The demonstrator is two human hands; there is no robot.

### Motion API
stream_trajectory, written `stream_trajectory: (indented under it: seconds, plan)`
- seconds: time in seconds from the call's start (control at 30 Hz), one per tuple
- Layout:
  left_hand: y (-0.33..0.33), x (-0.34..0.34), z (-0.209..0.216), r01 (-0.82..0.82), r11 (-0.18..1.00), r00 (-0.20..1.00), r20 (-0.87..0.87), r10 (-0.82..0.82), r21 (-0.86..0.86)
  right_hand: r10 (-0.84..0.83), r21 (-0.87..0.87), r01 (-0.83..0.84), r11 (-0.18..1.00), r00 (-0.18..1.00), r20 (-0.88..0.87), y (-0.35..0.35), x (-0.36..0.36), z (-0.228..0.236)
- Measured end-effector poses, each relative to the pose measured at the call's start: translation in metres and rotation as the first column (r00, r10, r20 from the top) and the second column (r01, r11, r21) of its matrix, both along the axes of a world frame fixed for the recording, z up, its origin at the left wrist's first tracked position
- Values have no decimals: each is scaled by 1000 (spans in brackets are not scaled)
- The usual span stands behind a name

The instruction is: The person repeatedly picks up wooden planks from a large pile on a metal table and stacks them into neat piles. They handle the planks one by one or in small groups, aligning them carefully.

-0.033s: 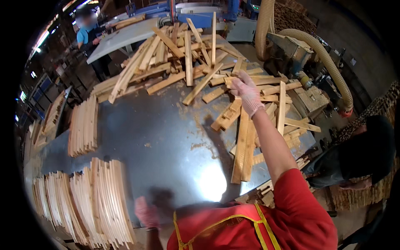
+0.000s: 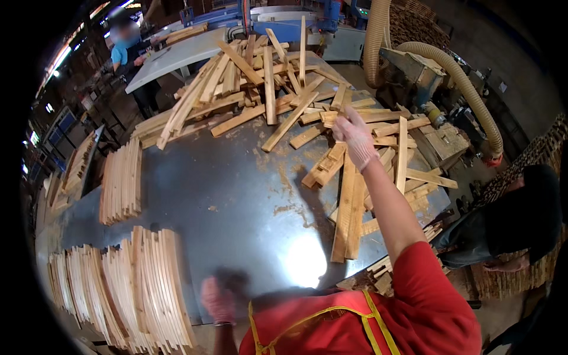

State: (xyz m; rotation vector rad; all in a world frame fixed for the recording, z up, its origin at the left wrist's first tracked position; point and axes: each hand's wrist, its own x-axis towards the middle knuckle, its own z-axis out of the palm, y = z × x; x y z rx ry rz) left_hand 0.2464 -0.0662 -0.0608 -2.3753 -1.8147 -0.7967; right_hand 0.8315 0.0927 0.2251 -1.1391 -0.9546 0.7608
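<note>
My right hand (image 2: pixel 355 137), in a pale pinkish work glove, reaches into the loose heap of wooden strips (image 2: pixel 287 121) on the right of the table. Its fingers are bent together at the end of a short wooden strip (image 2: pixel 328 117); the palm hides part of the contact. Below it, longer strips (image 2: pixel 348 219) lie pointing toward me. My left hand (image 2: pixel 218 300), also gloved, hovers low at the table's near edge, beside the neat rows of upright-packed strips (image 2: pixel 157 284). It is blurred, so its fingers do not show clearly, and no wood is visible in it.
The dark metal table (image 2: pixel 207 171) carries sawdust and another stacked row (image 2: pixel 121 180) at left. A ribbed hose (image 2: pixel 482 112) and a machine (image 2: pixel 417 74) stand at right. One person (image 2: pixel 127 56) is at the far left, another (image 2: pixel 515 213) at the right.
My right hand's fingers have drawn in slightly toward me at the strip. My left hand has moved a little to the right, and the view has shifted slightly.
</note>
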Motion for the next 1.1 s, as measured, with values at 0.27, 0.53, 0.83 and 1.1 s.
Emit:
stream_trajectory:
  seconds: [0.27, 0.53, 0.83, 1.1]
  plan:
    - [-23, 123, -10, 216, 778, 976, 154, -155, -590, 54, -691, 489, 532, 795, 604, -184, -18, -201]
    - [5, 222, 25, 494, 693, 848, 114, -517, -526, 61, -700, 587, 406, 747, 662, -189, -44, -210]
    - [53, 362, 32, 615, 701, 787, 217, -578, -360, 301, -660, 60, 749, 856, 420, -195, -5, -200]
    - [66, 378, 35, 388, 814, 859, -150, -490, -433, -110, -524, 795, 306, 577, 810, -178, 233, -205]
